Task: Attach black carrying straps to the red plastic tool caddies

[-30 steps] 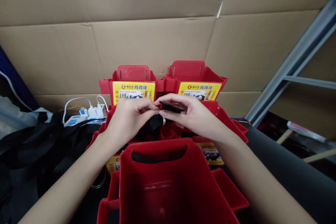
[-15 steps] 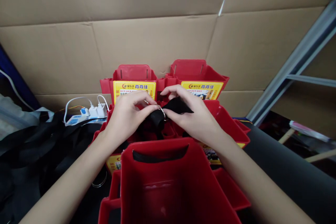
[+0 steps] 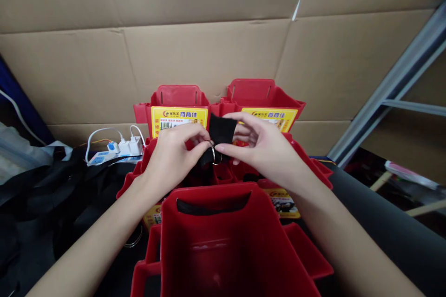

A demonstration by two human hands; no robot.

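Strap [image 3: 222, 130] has swung upright at frame centre, leaving its end accessible. Left hand [image 3: 176, 149] pinches ring [image 3: 213, 152]; right hand [image 3: 268, 143]: grip unclear.

Head-worn view, facing forward and down, hands [image 3: 176, 148] near; cardboard wall [image 3: 205, 62] beyond

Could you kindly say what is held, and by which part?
The left hand pinches the silver metal rings near their top; whether the right hand grips the flat black fabric strap is unclear.
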